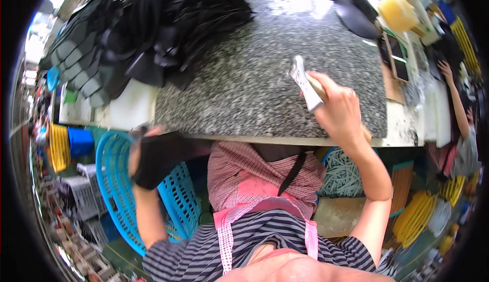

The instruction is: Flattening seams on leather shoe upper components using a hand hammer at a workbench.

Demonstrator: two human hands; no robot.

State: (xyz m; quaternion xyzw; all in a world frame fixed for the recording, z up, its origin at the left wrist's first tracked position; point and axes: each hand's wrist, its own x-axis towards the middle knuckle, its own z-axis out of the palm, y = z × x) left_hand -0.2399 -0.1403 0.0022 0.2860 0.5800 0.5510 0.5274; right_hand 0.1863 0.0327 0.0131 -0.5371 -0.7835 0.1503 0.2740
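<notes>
A hammer (305, 84) with a worn metal head is gripped by its handle in my right hand (340, 110), raised over the right part of the speckled stone slab (244, 86). At the left, beyond the slab's near edge, my left hand (136, 152) is closed on a black sheet piece (165, 157), both smeared by motion. The piece hides part of that hand and hangs over a blue plastic basket (113, 180). A large heap of black cut pieces (168, 32) covers the slab's far left.
More shiny black pieces (351, 14) lie at the slab's far right, near a yellowish container (398, 13). Under the bench, a tub of pale strips (342, 174) stands right of my lap. Another person's arm (456, 101) shows at the far right.
</notes>
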